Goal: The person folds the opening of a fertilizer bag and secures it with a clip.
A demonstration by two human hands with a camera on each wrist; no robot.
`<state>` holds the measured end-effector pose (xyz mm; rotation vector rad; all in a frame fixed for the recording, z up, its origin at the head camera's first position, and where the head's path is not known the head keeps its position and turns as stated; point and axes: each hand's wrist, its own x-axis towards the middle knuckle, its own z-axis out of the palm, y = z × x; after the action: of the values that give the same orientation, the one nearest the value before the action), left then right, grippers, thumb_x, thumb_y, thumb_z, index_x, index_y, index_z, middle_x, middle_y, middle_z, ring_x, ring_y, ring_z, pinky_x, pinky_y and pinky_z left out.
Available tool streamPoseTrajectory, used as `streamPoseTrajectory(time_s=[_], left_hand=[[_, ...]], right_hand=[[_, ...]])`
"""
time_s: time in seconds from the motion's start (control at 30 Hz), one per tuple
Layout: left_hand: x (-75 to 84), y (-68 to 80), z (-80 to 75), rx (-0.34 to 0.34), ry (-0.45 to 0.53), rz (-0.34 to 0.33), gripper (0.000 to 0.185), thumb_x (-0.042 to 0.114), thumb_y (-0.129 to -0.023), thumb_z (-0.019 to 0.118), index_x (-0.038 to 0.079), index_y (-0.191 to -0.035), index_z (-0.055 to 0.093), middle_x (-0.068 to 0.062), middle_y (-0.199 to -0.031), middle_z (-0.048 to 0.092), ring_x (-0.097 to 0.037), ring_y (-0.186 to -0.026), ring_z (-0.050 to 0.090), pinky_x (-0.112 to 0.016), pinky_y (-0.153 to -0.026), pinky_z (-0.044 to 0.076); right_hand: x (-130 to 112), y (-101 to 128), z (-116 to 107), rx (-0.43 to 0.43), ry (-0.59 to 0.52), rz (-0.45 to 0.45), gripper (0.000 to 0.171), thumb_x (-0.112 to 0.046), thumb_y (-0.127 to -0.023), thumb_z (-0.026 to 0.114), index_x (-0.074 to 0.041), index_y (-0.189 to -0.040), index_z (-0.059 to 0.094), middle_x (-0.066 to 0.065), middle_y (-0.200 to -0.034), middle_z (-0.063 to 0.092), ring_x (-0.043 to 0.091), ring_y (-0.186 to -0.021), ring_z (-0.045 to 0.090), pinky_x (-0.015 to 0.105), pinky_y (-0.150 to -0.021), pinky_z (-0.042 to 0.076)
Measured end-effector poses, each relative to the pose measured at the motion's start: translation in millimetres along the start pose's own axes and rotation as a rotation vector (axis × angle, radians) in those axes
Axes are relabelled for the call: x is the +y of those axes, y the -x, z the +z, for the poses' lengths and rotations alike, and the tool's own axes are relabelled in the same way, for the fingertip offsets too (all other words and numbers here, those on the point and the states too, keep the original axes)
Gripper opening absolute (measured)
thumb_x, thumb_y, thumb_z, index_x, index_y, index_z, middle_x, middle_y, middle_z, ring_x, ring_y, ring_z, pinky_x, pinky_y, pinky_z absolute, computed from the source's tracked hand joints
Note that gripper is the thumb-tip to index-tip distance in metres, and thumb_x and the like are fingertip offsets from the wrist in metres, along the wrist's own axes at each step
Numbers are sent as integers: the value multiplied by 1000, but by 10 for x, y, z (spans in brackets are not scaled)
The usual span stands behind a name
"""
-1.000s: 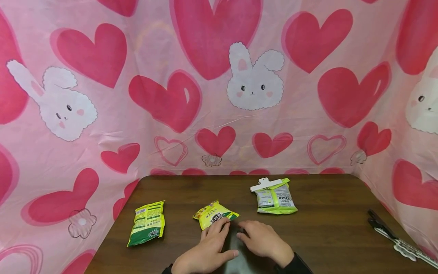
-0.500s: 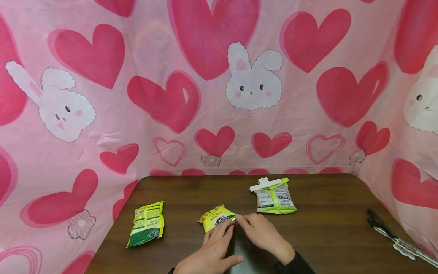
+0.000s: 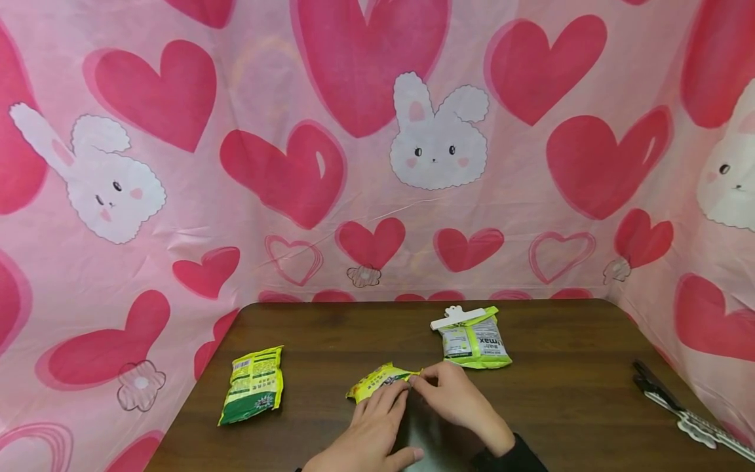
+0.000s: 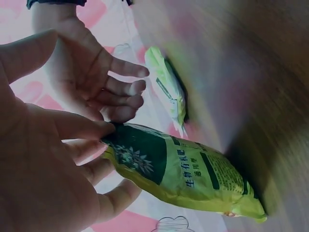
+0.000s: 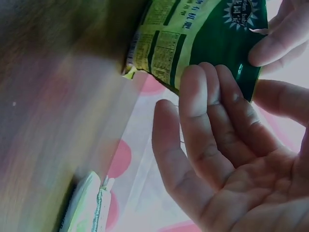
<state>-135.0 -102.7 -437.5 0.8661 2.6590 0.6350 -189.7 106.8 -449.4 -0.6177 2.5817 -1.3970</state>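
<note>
A yellow-and-green fertilizer packet (image 3: 375, 379) stands tilted on the brown table (image 3: 330, 328), in front of both hands. The left hand (image 3: 368, 429) lies against its near side with fingers extended, the thumb held away. In the left wrist view, a left fingertip touches the green end of the packet (image 4: 193, 174). The right hand (image 3: 460, 400) pinches the packet's upper right corner between thumb and index finger. Its other fingers curve loosely beside the printed face of the packet (image 5: 217, 53) in the right wrist view.
A similar yellow-and-green packet (image 3: 252, 387) lies at the left. Behind the right hand lies a grey-and-lime bag (image 3: 476, 344) with a white clip (image 3: 457, 317) across its top. A black-handled item (image 3: 657, 387) and a white flower-shaped clip (image 3: 697, 429) lie at the right edge.
The right hand has moved to the packet's corner and taken hold of it. The packet has shifted slightly right and nearer, tilting up. The left hand stays against it.
</note>
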Motion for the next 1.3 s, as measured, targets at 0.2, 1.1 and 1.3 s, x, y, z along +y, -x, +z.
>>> streamPoseTrajectory(time_s=[0.2, 1.1, 1.3], left_hand=[[-31, 29, -42, 34, -58, 109, 80, 52, -101, 67, 5, -161, 41, -2, -168, 29, -30, -150, 28, -62, -112, 35], [-297, -14, -134, 171, 444, 171, 58, 28, -110, 60, 26, -162, 36, 4, -161, 43, -19, -147, 41, -49, -116, 38], [-316, -33, -174, 137, 469, 185, 54, 27, -107, 65, 19, -157, 46, 6, -147, 57, -14, -129, 57, -50, -105, 49]], right_hand=[[-32, 1, -32, 25, -39, 4, 28, -12, -103, 60, -8, -79, 74, -5, -67, 60, 7, -55, 50, 25, -53, 42], [-341, 177, -45, -127, 89, -197, 28, -7, -99, 58, -19, -74, 54, -11, -75, 42, 3, -67, 41, 24, -62, 35], [-348, 185, -16, -163, 75, -260, 27, -6, -98, 59, -22, -77, 57, -15, -76, 45, 1, -70, 45, 24, -64, 38]])
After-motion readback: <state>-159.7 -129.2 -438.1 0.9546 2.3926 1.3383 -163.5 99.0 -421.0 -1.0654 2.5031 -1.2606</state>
